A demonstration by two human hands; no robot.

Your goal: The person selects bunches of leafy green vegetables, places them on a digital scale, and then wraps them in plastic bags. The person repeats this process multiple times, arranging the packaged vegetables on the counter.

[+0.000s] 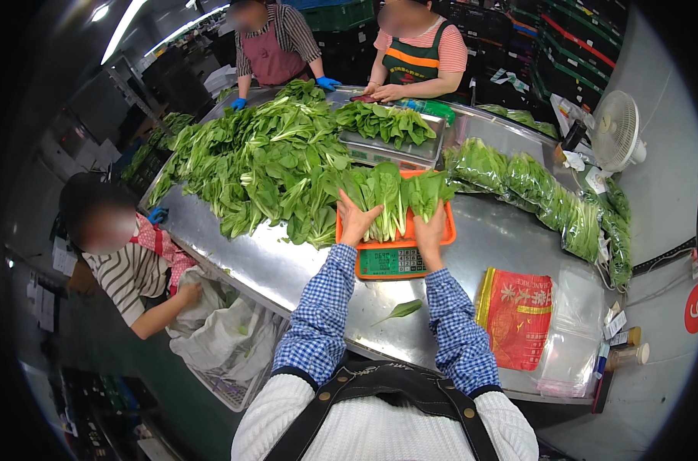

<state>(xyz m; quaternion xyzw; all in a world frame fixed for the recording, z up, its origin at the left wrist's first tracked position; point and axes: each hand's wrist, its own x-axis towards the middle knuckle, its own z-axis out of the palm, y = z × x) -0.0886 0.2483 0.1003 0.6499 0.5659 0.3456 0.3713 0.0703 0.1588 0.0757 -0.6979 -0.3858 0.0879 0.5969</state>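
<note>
Bunches of leafy greens [386, 192] lie side by side in an orange tray [450, 232], their pale stems toward me. The tray rests on a scale with a green panel [383, 262]. My left hand [357, 218] is curved round the greens at the tray's left side, thumb stretched across the stems. At the right side my right hand [430, 232] closes round a smaller bunch [428, 192], its fingers partly hidden by leaves. A single loose leaf [402, 310] lies on the metal table [287, 280] between my forearms.
A big heap of greens [264, 157] spreads to the left. Behind stands a second scale [395, 154] with greens. Bagged greens [537, 180], a fan [618, 131], a red bag [516, 319] and clear bags [572, 338] are right. Co-workers stand behind and left, one holding a white sack [226, 326].
</note>
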